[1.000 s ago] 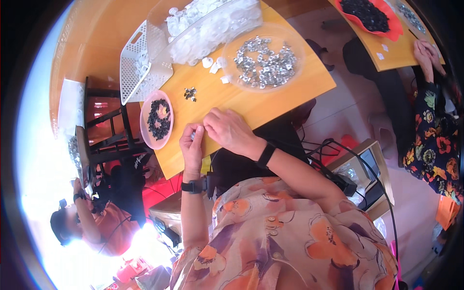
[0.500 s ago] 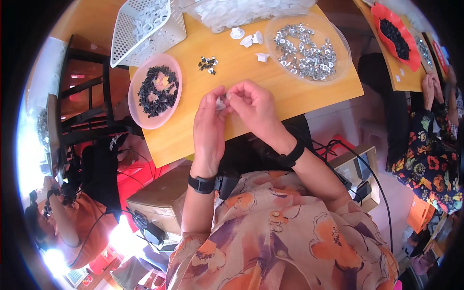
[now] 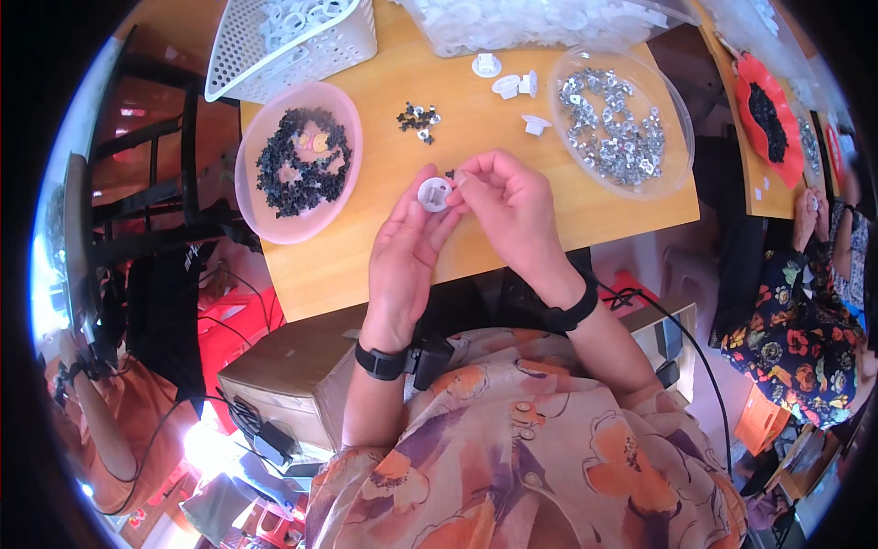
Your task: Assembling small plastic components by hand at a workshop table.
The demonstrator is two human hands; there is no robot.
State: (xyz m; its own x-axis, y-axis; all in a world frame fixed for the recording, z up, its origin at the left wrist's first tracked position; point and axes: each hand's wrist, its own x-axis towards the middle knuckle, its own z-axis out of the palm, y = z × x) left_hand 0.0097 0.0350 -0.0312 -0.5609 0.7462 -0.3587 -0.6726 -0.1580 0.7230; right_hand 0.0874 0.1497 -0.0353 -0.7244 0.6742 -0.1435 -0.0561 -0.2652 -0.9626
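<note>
Blouse (image 3: 572,403) is pale pinkish-beige, thin creased cloth, loose floral print — light round buttons (image 3: 523,407) down the front. Right of the buttons: large orange bloom (image 3: 627,457), dark speckled centre, fine dark outlines. Left of the buttons: another orange bloom (image 3: 401,491). Purple patches (image 3: 491,512) below the buttons and off to both sides. Short sleeves. Black left wristband (image 3: 379,364) up-left of the buttons — boxy black block (image 3: 428,362) against it. Black right wristband (image 3: 575,307) up-right of the buttons.

White round part (image 3: 433,195), small piece (image 3: 449,173) perhaps black, pink bowl (image 3: 251,203), red tray (image 3: 788,171), pale shirt (image 3: 476,448) with orange-and-purple flowers
</note>
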